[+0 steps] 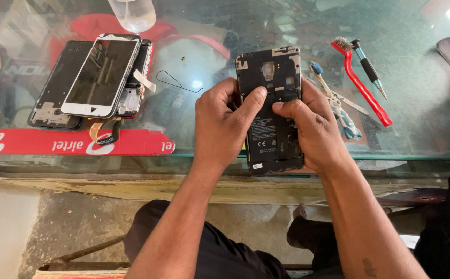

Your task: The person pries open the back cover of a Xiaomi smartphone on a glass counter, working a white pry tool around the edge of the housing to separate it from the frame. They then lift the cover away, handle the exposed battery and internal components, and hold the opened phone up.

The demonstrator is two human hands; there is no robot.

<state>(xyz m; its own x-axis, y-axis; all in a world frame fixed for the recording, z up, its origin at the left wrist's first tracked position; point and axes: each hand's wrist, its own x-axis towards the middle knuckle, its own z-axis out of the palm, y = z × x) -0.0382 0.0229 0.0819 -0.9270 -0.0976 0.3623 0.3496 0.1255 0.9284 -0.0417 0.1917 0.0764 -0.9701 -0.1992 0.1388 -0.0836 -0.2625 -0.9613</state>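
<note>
I hold an opened black phone (272, 129), its back cover off and its battery and inner frame showing, above the front edge of the glass counter (416, 103). My left hand (222, 124) grips its left side, thumb pressed on the frame near the top. My right hand (313, 129) grips the right side, thumb also on the frame beside the left thumb.
At the left lie a white-framed phone screen (101, 75) over a dismantled phone, and a black phone panel (54, 85). A thin wire loop (176, 82) lies mid-counter. To the right are a red brush (362, 82), a small screwdriver (369, 67) and tweezers (338, 106). A clear bottle (132, 13) stands behind.
</note>
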